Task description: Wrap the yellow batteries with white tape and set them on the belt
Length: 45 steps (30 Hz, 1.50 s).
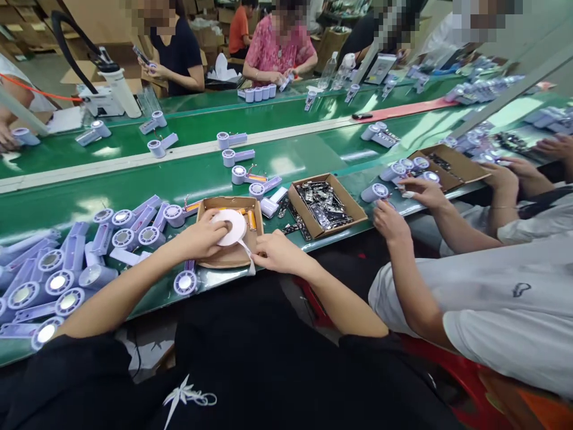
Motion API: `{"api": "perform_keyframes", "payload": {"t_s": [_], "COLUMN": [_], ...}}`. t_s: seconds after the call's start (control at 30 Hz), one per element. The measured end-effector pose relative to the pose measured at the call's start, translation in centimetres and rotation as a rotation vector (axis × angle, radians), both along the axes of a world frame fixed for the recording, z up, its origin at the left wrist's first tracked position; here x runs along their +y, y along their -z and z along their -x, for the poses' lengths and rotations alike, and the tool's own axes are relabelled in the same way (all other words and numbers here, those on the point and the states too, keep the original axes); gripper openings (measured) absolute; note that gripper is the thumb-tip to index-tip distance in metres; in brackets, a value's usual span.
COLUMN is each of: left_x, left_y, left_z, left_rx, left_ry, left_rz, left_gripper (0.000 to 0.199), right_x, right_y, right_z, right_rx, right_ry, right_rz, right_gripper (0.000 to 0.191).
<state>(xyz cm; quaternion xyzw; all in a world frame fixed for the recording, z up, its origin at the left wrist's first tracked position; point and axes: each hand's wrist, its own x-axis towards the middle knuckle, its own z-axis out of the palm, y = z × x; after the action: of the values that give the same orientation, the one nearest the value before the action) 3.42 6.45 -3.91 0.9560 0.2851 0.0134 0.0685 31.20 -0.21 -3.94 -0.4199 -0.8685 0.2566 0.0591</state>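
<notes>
My left hand (206, 235) grips a roll of white tape (235, 230), its fingers reaching into the core. A loose strip of tape (246, 251) runs from the roll down to my right hand (278, 251), which pinches it between thumb and fingers. Both hands are above a small cardboard box (224, 258) holding several orange battery cells (251, 220). Left of the box, many lilac handheld fan bodies (123, 239) lie in a heap. One fan body (185, 282) sits by the table edge, below my left wrist.
A second cardboard box (329, 206) of dark circuit boards stands to the right, with loose boards beside it. More fan bodies lie on the green conveyor belt (188, 173). A co-worker's hands (389, 218) handle a fan close on my right; other people work across the line.
</notes>
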Motion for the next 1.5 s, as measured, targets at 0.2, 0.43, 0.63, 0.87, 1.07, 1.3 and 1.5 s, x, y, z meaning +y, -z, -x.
{"api": "perform_keyframes", "payload": {"t_s": [0.2, 0.43, 0.63, 0.87, 1.07, 1.3, 1.5], "left_x": [-1.4, -1.6, -0.7, -1.7, -2.6, -2.5, -2.5], "left_y": [-2.4, -4.3, -3.4, -0.7, -0.7, -0.3, -0.3], "left_z": [3.0, 5.6, 7.8, 5.7, 5.9, 5.9, 5.1], "left_rx": [-0.171, -0.227, -0.238, -0.169, -0.149, -0.194, -0.211], "left_ry": [-0.209, -0.344, -0.393, -0.270, -0.288, -0.244, -0.222], "left_rz": [-0.204, -0.255, -0.184, -0.107, -0.080, -0.113, -0.091], "left_gripper": [0.029, 0.036, 0.042, 0.037, 0.039, 0.039, 0.044], "right_x": [1.0, 3.0, 8.2, 8.8, 9.1, 10.3, 9.3], "right_y": [-0.5, -0.8, -1.0, 2.2, 2.1, 4.2, 4.8], "right_z": [0.7, 4.5, 4.7, 7.1, 5.8, 4.0, 2.5], "right_rx": [0.301, 0.242, -0.268, -0.451, -0.474, 0.095, 1.058], "right_ry": [0.017, -0.442, 0.114, -0.035, -0.013, -0.024, 0.340], "right_rz": [0.033, 0.337, 0.017, -0.057, 0.001, 0.120, 0.206], "right_gripper": [0.017, 0.037, 0.049, 0.039, 0.031, 0.026, 0.024]}}
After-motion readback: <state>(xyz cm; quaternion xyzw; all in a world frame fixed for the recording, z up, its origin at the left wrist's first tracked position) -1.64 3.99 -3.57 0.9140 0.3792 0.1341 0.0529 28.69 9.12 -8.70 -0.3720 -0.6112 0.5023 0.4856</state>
